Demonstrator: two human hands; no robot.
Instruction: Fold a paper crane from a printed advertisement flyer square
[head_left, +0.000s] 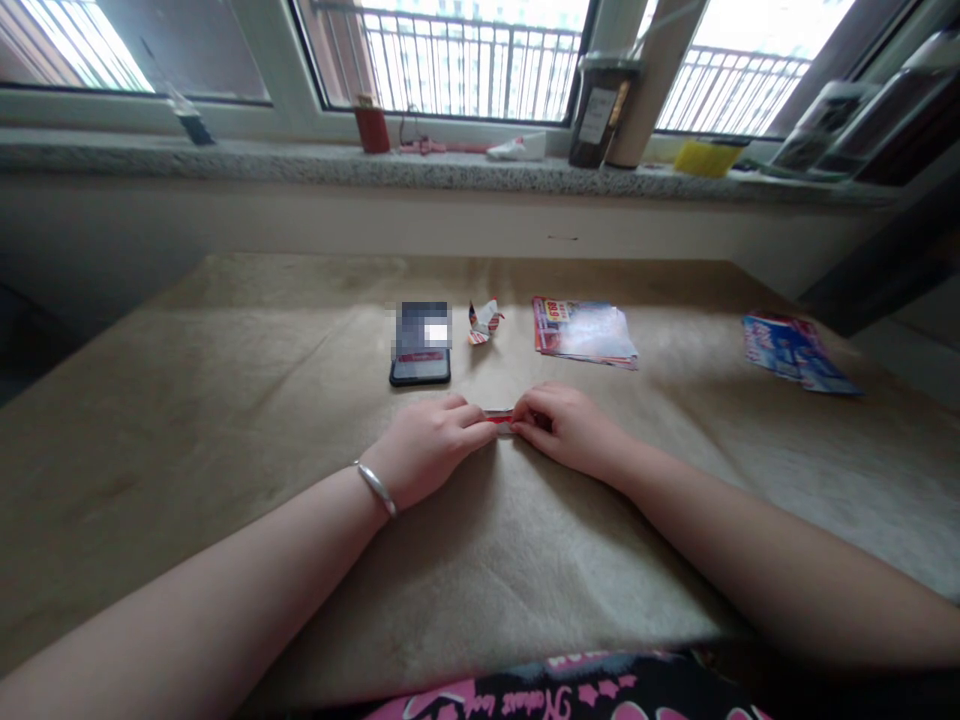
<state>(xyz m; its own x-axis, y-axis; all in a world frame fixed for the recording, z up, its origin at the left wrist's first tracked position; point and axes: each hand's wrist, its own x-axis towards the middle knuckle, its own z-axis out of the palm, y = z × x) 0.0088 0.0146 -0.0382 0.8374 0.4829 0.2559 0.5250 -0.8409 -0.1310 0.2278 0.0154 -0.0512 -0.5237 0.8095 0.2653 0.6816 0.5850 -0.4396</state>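
My left hand (431, 445) and my right hand (562, 425) meet at the middle of a table covered in tan cloth (225, 400). Both pinch a small folded piece of red and white paper (499, 417) held flat on the cloth between the fingertips. Most of the paper is hidden under the fingers. A silver bangle (375, 487) circles my left wrist. Just beyond the hands lies a dark phone (421, 345), and a small folded paper figure (484, 321) stands to its right.
A stack of printed leaflets (583, 332) lies behind my right hand, another pile (795, 352) at the far right. The stone window sill (300, 165) carries a red cup (372, 125), a dark jar (598, 115), a yellow object (705, 157) and clear containers (825, 130).
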